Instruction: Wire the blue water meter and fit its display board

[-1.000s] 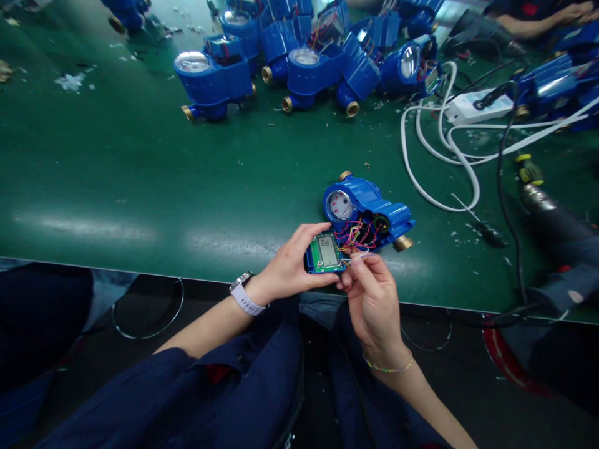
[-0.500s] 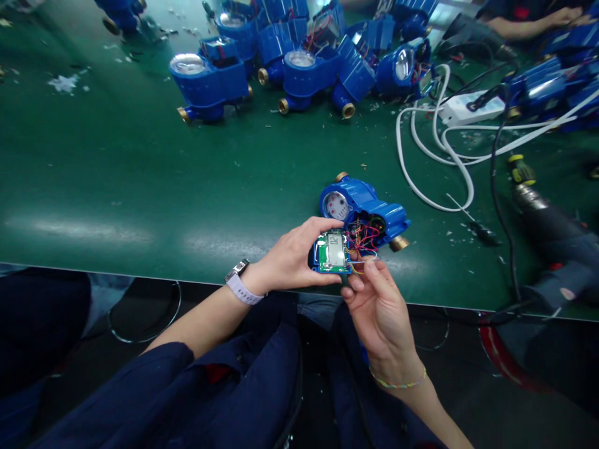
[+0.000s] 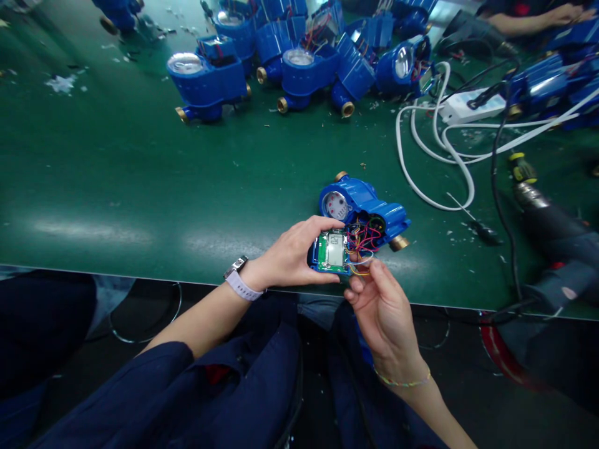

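Observation:
My left hand grips a circuit board with an LCD display by its edges, thumb below and fingers above. Red, yellow and white wires run from the board into the opened housing of a blue water meter, which lies just behind on the table. The meter has a round dial and brass pipe ends. My right hand is at the board's lower right corner, its thumb and fingers pinched on the thin wires there. The exact spot of the pinch is partly hidden by the fingers.
Several blue water meters stand along the back of the green table. To the right are a white power strip with looped cable, a thin screwdriver and a black hot-air gun. Another person's hands show at top right.
My right hand has shifted slightly to the right and down, away from the board, with the wires. My left hand and the meter stay almost where they were.

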### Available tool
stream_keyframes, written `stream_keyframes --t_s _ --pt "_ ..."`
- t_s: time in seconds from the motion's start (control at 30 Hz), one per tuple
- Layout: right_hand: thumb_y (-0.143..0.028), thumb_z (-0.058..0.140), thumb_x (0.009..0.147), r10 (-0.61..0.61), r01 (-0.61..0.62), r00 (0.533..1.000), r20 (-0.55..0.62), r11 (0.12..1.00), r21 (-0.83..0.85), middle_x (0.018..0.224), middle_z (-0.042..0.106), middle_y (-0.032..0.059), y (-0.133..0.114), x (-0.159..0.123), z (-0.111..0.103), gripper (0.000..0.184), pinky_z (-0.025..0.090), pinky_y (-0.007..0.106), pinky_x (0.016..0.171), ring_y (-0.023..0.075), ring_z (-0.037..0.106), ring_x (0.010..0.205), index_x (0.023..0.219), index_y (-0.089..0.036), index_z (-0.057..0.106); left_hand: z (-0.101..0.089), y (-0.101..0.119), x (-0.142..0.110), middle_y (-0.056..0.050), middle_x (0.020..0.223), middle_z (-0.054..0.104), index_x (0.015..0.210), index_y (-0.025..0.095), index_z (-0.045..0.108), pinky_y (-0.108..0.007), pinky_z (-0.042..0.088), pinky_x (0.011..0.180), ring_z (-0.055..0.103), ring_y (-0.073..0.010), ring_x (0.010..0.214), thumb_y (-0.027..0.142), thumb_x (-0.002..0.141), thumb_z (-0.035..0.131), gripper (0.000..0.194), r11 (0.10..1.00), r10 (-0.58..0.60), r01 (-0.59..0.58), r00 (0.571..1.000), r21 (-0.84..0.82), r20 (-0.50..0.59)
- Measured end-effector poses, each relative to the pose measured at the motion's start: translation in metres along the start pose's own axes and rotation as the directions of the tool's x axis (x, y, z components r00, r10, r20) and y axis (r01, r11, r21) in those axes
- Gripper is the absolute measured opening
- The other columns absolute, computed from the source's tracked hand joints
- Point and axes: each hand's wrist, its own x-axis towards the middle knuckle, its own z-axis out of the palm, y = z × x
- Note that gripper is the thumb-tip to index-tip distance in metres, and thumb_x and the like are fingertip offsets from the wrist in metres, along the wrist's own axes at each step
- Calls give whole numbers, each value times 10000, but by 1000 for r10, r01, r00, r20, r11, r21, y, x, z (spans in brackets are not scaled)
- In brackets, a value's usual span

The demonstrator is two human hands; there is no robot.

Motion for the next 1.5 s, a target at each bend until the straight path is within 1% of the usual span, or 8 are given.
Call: stream_keyframes --t_s 0.2,0.33,0.43,0.57,0.73,1.03,1.37,1.5 --pt "-365 736 834 -254 264 964 77 895 -358 892 672 27 -7 2 -17 208 533 195 498 105 619 571 927 -189 675 -5 -5 -3 -148 1286 555 1332 183 434 -435 477 1034 559 -290 1191 475 747 777 739 999 -36 36 999 -39 -1" --pt "-226 668 890 -587 582 777 225 535 -613 1072 611 47 -8 0 -22 91 541 231 582 110 623 680 979 -214 665 -6 -5 -4 -148 1293 548 1332 178 433 -432 473 1043 552 -287 1202 455 744 785 739 997 -43 43 999 -57 3" --pt "-160 657 884 -674 698 635 378 291 -654 1171 562 63 -7 -2 -20 175 551 278 623 140 614 770 1044 -232 651 -5 -5 -3 -146 1286 550 1329 179 433 -428 475 1040 555 -285 1196 448 739 792 741 997 -36 36 999 -69 8" --pt "-152 638 905 -604 731 603 522 154 -665 1143 586 68 -9 2 -15 218 540 291 591 142 593 725 1104 -241 635 -4 -5 -2 -143 1279 549 1327 192 437 -433 479 1032 555 -290 1193 463 730 798 749 995 -34 35 999 -89 16" --pt "-160 608 925 -565 728 618 546 149 -669 946 605 46 -11 10 -13 97 524 286 618 171 603 811 949 -219 681 -5 -6 1 -132 1304 530 1346 206 433 -437 452 1076 527 -289 1238 443 742 793 742 985 -49 56 998 -162 44" --pt "-161 636 899 -573 701 654 493 214 -681 967 609 50 -12 11 -12 72 529 264 611 172 612 837 858 -200 681 -3 -13 2 -106 1327 524 1323 231 457 -446 427 1104 525 -287 1247 449 710 816 743 919 -153 182 982 -349 110" --pt "-131 602 924 -599 767 494 630 -42 -641 1041 651 61 -16 19 -28 84 555 361 818 201 633 948 919 -204 644 0 -11 3 -107 1281 548 1268 215 481 -450 444 1080 548 -283 1209 462 693 823 713 891 -214 260 964 -373 159" --pt "-140 598 918 -669 730 467 578 -76 -679 1077 646 73 -21 16 -37 82 558 358 740 219 635 949 926 -204 647 4 -10 4 -106 1275 549 1272 220 481 -451 443 1072 547 -287 1201 470 688 825 723 912 -202 236 970 -336 132"
